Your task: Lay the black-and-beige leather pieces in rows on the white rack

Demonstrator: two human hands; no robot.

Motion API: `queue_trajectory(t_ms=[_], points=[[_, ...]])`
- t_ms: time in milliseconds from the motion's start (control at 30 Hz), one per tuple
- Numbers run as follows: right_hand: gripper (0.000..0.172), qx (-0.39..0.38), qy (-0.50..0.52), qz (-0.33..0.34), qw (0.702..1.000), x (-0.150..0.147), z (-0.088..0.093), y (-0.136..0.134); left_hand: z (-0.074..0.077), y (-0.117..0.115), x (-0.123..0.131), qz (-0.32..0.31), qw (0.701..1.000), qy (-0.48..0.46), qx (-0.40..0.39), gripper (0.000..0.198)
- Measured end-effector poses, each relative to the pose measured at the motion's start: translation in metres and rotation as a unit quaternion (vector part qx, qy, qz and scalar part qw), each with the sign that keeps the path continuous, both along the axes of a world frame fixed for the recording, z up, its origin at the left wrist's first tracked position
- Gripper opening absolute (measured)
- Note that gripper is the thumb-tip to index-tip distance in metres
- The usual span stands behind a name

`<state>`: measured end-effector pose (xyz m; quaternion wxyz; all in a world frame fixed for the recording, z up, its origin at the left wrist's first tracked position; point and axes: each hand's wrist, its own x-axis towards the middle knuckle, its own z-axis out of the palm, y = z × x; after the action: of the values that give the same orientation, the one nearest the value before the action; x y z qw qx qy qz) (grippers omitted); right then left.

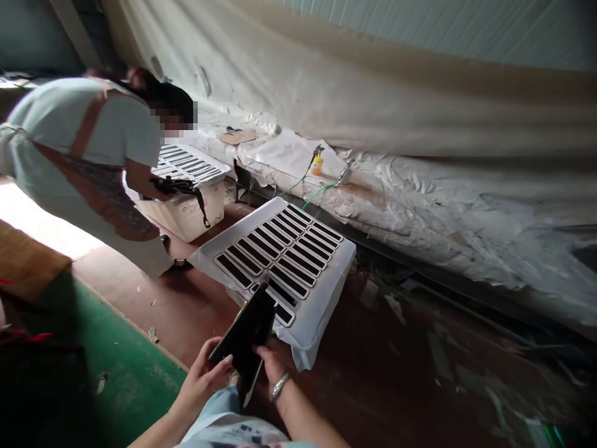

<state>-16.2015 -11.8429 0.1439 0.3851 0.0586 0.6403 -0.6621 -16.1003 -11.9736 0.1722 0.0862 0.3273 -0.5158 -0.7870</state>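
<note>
My left hand and my right hand grip a dark flat panel from both sides, close in front of my body. The panel is tilted, with a pale line along its edges; I cannot tell what it is. A bracelet circles my right wrist. Just beyond it, a white sheet covers a raised surface. Rows of black strips with white borders lie on that sheet. The panel's top end overlaps the nearest strips in view, and I cannot tell whether it touches them.
At the left a person bends over a white bin topped with more strips. A covered ledge along the wall bears a yellow-orange bottle and a thin green hose. Scraps lie on the red and green floor.
</note>
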Motion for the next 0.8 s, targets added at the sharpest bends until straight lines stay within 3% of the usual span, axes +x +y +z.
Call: queue_trajectory(t_ms=[100, 167, 300, 367, 467, 567, 667, 800], points=[[0.053, 0.088, 0.102, -0.033, 0.99, -0.082, -0.01, 0.026, -0.022, -0.015, -0.074, -0.053, 0.997, -0.043, -0.035, 0.078], [0.069, 0.179, 0.195, -0.05, 0.963, -0.135, -0.018, 0.043, -0.04, -0.013, -0.124, -0.097, 0.989, -0.067, -0.094, 0.079], [0.075, 0.298, 0.323, -0.047, 0.897, -0.221, -0.045, 0.06, -0.079, 0.023, -0.209, -0.24, 0.961, -0.045, -0.13, 0.06], [0.073, 0.314, 0.354, -0.033, 0.88, -0.256, -0.065, 0.061, -0.101, 0.044, -0.242, -0.259, 0.958, -0.049, -0.115, 0.059], [0.07, 0.311, 0.391, 0.013, 0.866, -0.296, -0.102, 0.053, -0.134, 0.059, -0.275, -0.206, 0.97, -0.099, -0.086, 0.057], [0.071, 0.294, 0.443, 0.076, 0.843, -0.318, -0.134, 0.04, -0.16, 0.049, -0.291, -0.135, 0.979, -0.148, -0.041, 0.052], [0.075, 0.289, 0.476, 0.132, 0.82, -0.327, -0.151, 0.025, -0.172, 0.032, -0.296, -0.071, 0.981, -0.177, 0.016, 0.051], [0.081, 0.305, 0.507, 0.161, 0.79, -0.332, -0.156, 0.013, -0.179, 0.021, -0.311, 0.02, 0.98, -0.16, 0.113, 0.053]])
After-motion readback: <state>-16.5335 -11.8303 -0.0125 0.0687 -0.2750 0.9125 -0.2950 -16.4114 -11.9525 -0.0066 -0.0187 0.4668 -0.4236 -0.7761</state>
